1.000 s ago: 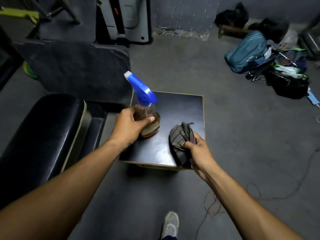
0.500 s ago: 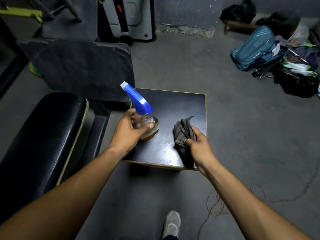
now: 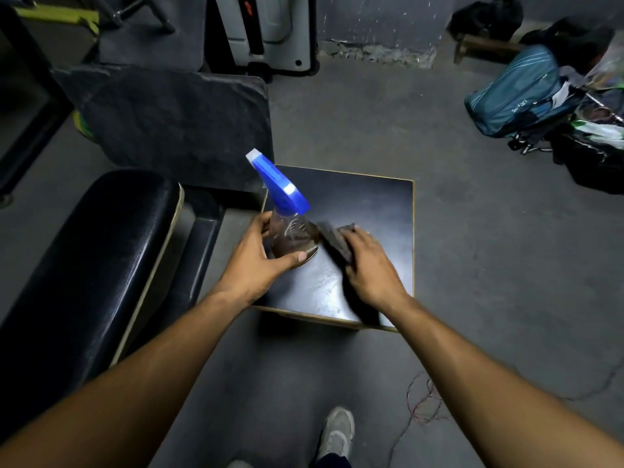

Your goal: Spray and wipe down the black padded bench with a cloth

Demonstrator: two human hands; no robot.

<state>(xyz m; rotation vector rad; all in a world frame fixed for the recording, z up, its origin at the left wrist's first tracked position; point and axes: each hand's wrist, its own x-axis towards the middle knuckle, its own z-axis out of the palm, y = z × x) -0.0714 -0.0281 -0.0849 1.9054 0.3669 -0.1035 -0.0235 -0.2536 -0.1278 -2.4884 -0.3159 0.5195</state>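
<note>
The left hand (image 3: 258, 261) has its grip clamped around the bottle (image 3: 292, 231), which stands on the black tabletop (image 3: 378, 211). The right hand (image 3: 369, 265) presses the blurred cloth (image 3: 334, 239) flat there, grip closed on it, just beside the bottle. The padded bench (image 3: 84, 265) lies left.

blue backpack (image 3: 516, 92) on the floor far right; dark slab (image 3: 175, 126) propped upright; tangled wire (image 3: 425, 400) near a shoe (image 3: 337, 430)

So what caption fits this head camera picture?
Left hand grips a blue-topped clear spray bottle; right hand presses a dark cloth on a black square stool.
</note>
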